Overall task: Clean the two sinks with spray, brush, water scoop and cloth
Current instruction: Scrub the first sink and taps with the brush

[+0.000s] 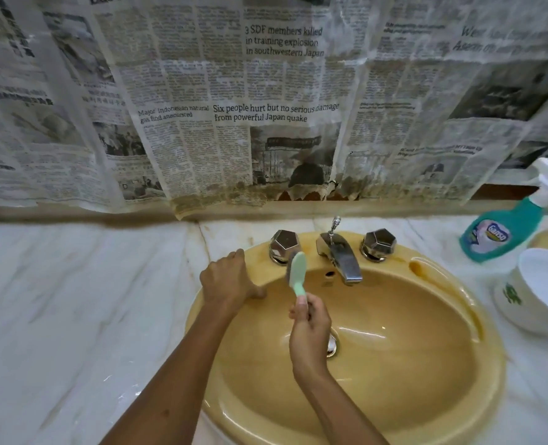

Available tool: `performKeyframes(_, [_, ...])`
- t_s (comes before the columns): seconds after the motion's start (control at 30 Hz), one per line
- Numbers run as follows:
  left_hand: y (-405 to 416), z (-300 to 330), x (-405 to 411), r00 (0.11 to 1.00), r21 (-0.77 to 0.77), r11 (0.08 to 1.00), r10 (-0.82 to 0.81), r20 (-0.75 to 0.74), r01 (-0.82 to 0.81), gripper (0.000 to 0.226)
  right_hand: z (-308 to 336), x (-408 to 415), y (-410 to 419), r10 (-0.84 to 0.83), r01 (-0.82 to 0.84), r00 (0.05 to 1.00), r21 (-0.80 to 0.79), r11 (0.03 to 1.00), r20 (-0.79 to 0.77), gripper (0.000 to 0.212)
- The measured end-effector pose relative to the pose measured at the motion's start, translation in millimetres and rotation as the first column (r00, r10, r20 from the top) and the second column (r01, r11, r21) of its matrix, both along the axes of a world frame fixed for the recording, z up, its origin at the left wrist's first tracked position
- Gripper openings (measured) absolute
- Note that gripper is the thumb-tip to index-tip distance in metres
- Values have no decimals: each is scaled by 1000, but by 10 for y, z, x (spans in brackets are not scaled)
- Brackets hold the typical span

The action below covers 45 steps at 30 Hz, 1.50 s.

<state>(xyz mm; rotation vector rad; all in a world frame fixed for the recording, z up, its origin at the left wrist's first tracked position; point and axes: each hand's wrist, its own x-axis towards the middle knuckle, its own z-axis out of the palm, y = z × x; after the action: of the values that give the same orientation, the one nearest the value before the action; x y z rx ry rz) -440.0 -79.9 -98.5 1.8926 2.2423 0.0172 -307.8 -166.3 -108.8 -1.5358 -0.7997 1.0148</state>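
— At the sink's (478, 319) back-left rim, where's the brush (296, 273)?
— Right hand (309, 332) grips its handle; the long axis runs away from the wrist, head touching the left tap knob's (283, 245) base.
— Left hand (229, 281)?
— Fingers straight, pressed on the rim beside it.

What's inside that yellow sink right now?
The yellow sink holds no loose items. A metal drain sits at the bottom, partly hidden by the right hand, which holds a green brush near the left tap.
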Motion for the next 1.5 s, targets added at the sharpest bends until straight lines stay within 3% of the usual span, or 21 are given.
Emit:
performKeyframes(0.3, [20, 20, 15, 999, -31, 999, 13, -32, -14, 74, -341, 59, 342, -3, 2, 999, 27, 1000, 52, 17])
performKeyframes(0.43, [10, 13, 16, 999, -17, 1000, 15, -34, -15, 74, -345, 111, 278, 147, -157, 979, 66, 985, 139, 14])
performKeyframes(0.53, [9, 20, 23, 999, -17, 1000, 24, -31, -24, 74, -363, 184, 316, 85, -96, 987, 72, 993, 138, 15])
performKeyframes(0.63, [0, 29, 24, 1000, -15, 1000, 18, -26, -18, 74, -343, 219, 325, 173, -189, 970, 78, 979, 171, 14])
performKeyframes(0.7, [-9, 26, 22, 1000, -15, 1000, 23, -20, -23, 74, -320, 236, 337, 123, -141, 973, 79, 987, 193, 14])
performKeyframes(0.87, [-22, 31, 17, 1000, 7, 1000, 10, -12, -10, 73, -89, 145, 234, 276, -294, 920, 26, 955, 280, 14])
performKeyframes(1.03, [-16, 47, 18, 999, -19, 1000, 18, -26, -19, 75, 425, 212, 235, 169, -171, 946, -17, 985, 278, 35])
performKeyframes(1.1, [-12, 57, 22, 999, -35, 999, 28, -26, -29, 74, 598, 301, 340, 174, -162, 940, -66, 985, 294, 30])
performKeyframes(1.27, [-25, 75, 29, 999, -41, 999, 28, -25, -29, 75, 942, 597, 798, 372, -263, 839, -304, 916, 397, 25])
performKeyframes(1.33, [-38, 80, 32, 999, -33, 999, 31, -25, -32, 72, 1066, 666, 913, 471, -286, 757, -418, 862, 453, 17])
performKeyframes(1.5, [-40, 83, 34, 999, -21, 999, 37, -25, -37, 72, 1229, 637, 965, 687, -406, 496, -558, 724, 530, 20])
